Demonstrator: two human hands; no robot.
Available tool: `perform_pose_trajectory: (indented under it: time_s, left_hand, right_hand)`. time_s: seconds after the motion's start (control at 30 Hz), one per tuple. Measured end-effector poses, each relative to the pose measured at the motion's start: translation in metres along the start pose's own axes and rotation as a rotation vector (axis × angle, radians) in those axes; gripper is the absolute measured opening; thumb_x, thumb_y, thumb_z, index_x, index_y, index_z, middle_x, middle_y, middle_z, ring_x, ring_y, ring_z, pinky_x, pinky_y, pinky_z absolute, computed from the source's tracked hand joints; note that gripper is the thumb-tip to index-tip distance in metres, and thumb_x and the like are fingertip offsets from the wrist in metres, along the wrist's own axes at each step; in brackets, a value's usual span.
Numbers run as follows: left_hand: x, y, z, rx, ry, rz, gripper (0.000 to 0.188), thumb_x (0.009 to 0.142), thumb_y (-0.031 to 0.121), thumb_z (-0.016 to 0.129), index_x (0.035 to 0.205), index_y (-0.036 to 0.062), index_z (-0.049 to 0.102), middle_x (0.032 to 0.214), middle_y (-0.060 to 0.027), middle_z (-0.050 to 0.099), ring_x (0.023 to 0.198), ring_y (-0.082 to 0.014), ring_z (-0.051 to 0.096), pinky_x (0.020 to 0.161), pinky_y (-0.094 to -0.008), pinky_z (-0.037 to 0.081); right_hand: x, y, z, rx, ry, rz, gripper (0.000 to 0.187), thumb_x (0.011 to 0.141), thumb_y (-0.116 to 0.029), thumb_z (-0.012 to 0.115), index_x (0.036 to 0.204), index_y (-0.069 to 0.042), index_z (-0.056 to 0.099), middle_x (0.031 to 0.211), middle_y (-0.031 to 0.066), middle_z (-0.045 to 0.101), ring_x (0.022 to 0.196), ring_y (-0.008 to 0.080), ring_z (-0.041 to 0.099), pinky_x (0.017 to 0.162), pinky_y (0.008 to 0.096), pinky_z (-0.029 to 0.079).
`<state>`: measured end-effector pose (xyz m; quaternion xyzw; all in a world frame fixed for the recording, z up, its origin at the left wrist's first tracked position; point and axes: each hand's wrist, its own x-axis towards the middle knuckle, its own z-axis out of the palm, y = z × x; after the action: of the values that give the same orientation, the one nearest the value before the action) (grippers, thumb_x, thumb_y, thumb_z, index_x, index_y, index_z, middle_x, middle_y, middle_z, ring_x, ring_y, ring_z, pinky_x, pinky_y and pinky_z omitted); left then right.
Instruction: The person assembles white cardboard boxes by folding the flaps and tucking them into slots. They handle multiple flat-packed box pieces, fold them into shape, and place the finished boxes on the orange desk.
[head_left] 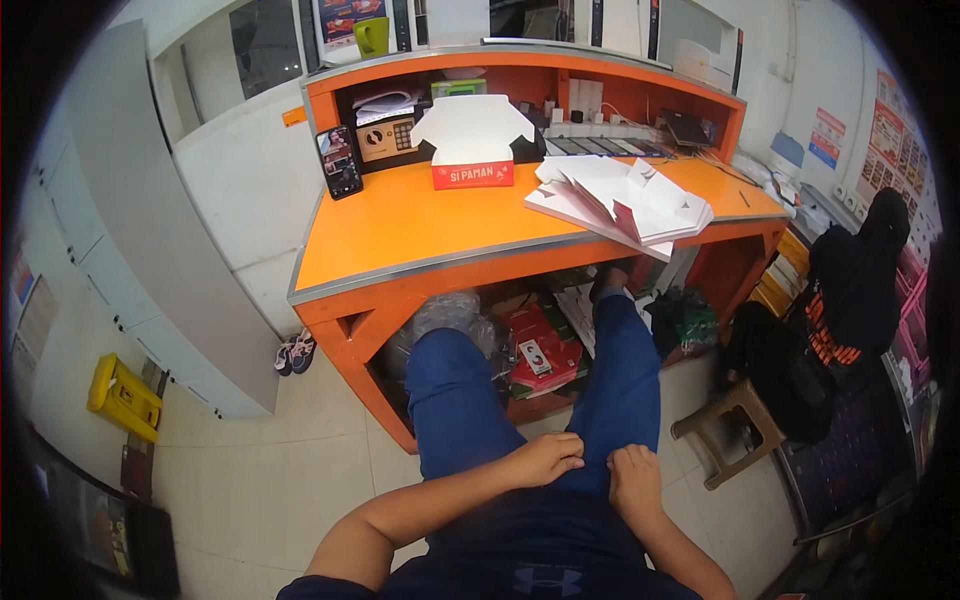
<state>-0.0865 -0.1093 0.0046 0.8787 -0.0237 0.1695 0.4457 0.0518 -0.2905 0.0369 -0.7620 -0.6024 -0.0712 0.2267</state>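
My left hand (pixel 548 459) rests on my lap, fingers curled closed, with nothing seen in it. Close to its right, my right hand (pixel 634 477) lies on my right thigh, also curled, and no object shows in its fingers. Both hands touch my blue trousers (pixel 458 400). Ahead on the orange desk (pixel 390 228) stands a small carton box (pixel 473 174), red in front, its white lid raised. To the right, a stack of flat unfolded cartons (pixel 640 200), white inside, overhangs the desk's front edge.
A phone (pixel 340 163) leans upright at the desk's left end, near a small safe (pixel 388 138). Several dark phones (pixel 600 147) lie in a row at the back. Red packages (pixel 545 350) fill the shelf below. A person in black sits at right, near a brown stool (pixel 730 430).
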Motion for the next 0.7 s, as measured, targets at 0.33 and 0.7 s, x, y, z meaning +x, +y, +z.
perform_pose_trajectory:
  time_s: [0.33, 0.7]
  left_hand:
    - [0.006, -0.003, 0.001, -0.044, -0.222, 0.074, 0.029, 0.099, 0.024, 0.059, 0.083, 0.0003, 0.053, 0.084, -0.0149, 0.055, 0.087, -0.0358, 0.056, 0.08, -0.0454, 0.044]
    - [0.011, -0.02, -0.033, -0.224, -0.237, -0.2, 0.028, 0.097, 0.024, 0.063, 0.082, 0.0024, 0.053, 0.077, -0.0091, 0.055, 0.07, -0.0224, 0.056, 0.066, -0.0387, 0.045]
  right_hand:
    - [0.006, 0.011, -0.035, 0.353, -0.488, -0.016, 0.007, 0.09, -0.007, 0.057, 0.092, -0.001, 0.061, 0.086, 0.0218, 0.065, 0.085, 0.0434, 0.062, 0.076, 0.0508, 0.049]
    - [0.236, 0.053, -0.117, 0.564, 0.315, -0.02, 0.022, 0.084, -0.002, 0.062, 0.106, 0.0, 0.062, 0.1, 0.012, 0.062, 0.093, 0.0234, 0.06, 0.084, 0.033, 0.046]
